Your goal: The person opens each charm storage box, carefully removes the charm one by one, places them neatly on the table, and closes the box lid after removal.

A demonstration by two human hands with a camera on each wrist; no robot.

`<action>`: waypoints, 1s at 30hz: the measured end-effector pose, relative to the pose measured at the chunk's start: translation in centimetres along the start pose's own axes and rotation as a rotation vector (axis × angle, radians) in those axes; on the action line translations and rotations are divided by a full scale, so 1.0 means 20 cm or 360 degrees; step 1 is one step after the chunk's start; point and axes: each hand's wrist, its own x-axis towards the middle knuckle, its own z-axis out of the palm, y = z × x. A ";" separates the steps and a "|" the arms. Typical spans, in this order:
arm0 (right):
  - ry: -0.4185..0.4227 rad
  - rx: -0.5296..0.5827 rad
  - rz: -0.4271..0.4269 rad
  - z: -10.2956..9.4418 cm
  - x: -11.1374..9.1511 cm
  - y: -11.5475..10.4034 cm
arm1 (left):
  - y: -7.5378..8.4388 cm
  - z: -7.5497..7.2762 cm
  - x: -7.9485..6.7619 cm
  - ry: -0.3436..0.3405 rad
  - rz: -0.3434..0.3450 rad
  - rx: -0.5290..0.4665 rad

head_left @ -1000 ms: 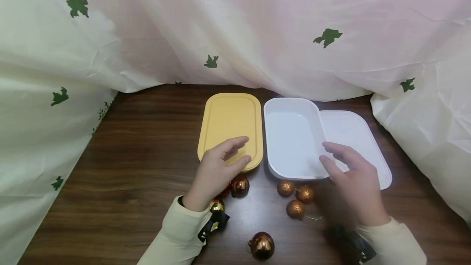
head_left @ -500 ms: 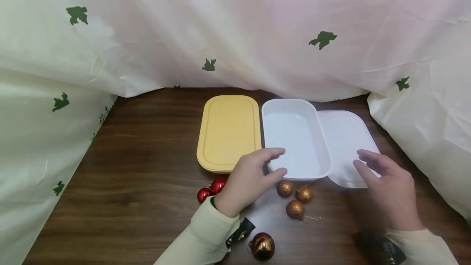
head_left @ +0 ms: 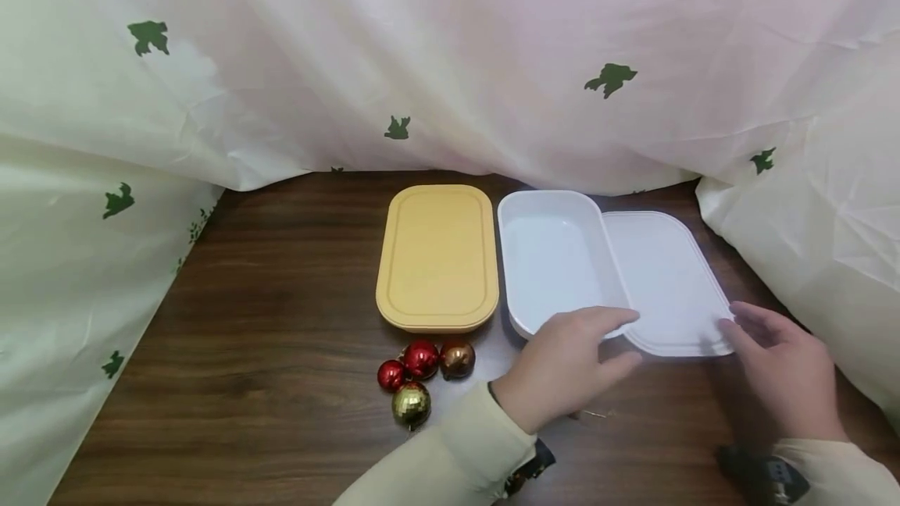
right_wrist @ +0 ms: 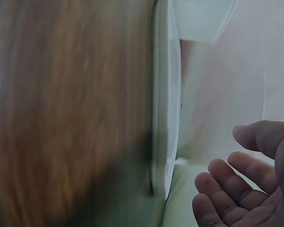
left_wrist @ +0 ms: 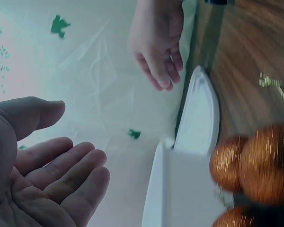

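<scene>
A white open container (head_left: 555,264) stands on the table, and a white lid (head_left: 668,287) lies against its right side. My left hand (head_left: 566,361) is over the container's front right corner with thumb and fingers spread, holding nothing. In the left wrist view its palm (left_wrist: 42,189) is bare. My right hand (head_left: 791,369) is at the lid's right edge with relaxed fingers; I cannot tell whether it touches. Copper-coloured ball ornaments (left_wrist: 265,163) show in the left wrist view; in the head view the left hand and arm mostly hide them.
A yellow lidded container (head_left: 439,256) stands left of the white one. Before it lie red ornaments (head_left: 420,359), a brown one (head_left: 457,360) and a gold one (head_left: 411,404). A pale curtain (head_left: 450,61) with green birds hangs behind and at both sides of the wooden table (head_left: 267,295).
Both hands have moved right: the left from over the yellow container to the white container's front right corner, the right from the white container to the lid's right edge.
</scene>
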 end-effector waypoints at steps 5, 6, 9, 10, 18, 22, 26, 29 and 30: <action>-0.0072 -0.0061 0.0087 -0.01 0.02 0.05 | 0.07 0.07 0.05 -0.0153 -0.0021 0.0063; -0.0085 -0.0074 0.0090 -0.01 0.03 0.06 | 0.09 0.09 0.06 -0.0191 -0.0026 0.0069; -0.0128 -0.0093 0.0082 -0.03 0.04 0.09 | 0.12 0.15 0.08 -0.0282 -0.0039 0.0095; -0.0141 -0.0098 0.0081 -0.03 0.04 0.10 | 0.13 0.17 0.09 -0.0317 -0.0047 0.0098; -0.0220 -0.0170 0.0048 -0.04 0.07 0.11 | 0.17 0.36 0.17 -0.0522 -0.0114 0.0263; -0.0254 -0.0197 0.0027 -0.04 0.07 0.12 | 0.18 0.43 0.19 -0.0615 -0.0156 0.0336; -0.0272 -0.0202 0.0013 -0.04 0.08 0.12 | 0.17 0.47 0.20 -0.0586 -0.0196 0.0427; -0.0273 -0.0205 0.0008 -0.04 0.08 0.12 | 0.16 0.49 0.21 -0.0536 -0.0236 0.0453; -0.0275 -0.0201 0.0013 -0.04 0.08 0.12 | 0.15 0.50 0.21 -0.0531 -0.0259 0.0437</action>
